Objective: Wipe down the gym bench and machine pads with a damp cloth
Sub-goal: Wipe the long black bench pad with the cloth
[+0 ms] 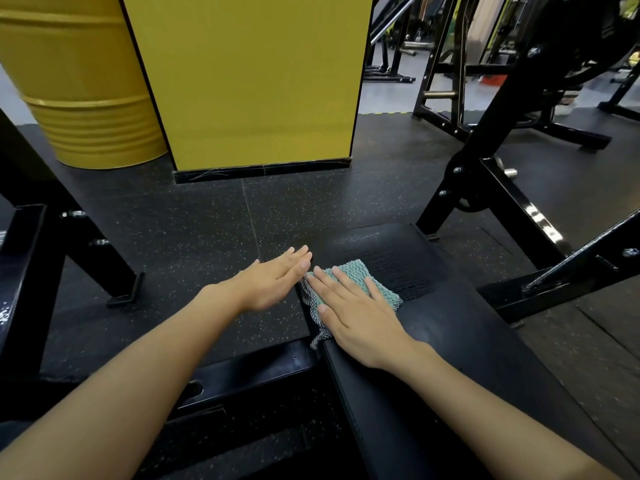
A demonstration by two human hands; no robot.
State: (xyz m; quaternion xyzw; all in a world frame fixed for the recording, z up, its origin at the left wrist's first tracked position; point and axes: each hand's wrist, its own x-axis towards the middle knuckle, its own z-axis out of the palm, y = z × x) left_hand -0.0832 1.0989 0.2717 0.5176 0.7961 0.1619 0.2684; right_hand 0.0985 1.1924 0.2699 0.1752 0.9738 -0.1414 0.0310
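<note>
We see the right hand (360, 320) lying flat with its fingers straight, pressing the teal knitted cloth (369, 273) onto the long black padded bench (457, 327). The cloth sits near the bench's left edge, toward the far end, and a grey corner of it hangs over that edge. The left hand (277, 278) is also open and holds nothing, fingers straight and together, fingertips at the bench's edge just beside the cloth. Beyond the cloth the pad shows wet streaks, so we judge the far end wiped. The nearer stretch looks duller and probably remains, as do all the machine pads. We count 1 cloth, 1 bench, 2 hands, 1 yellow ribbed metal drum (79, 98) and 1 yellow square pillar (249, 81).
</note>
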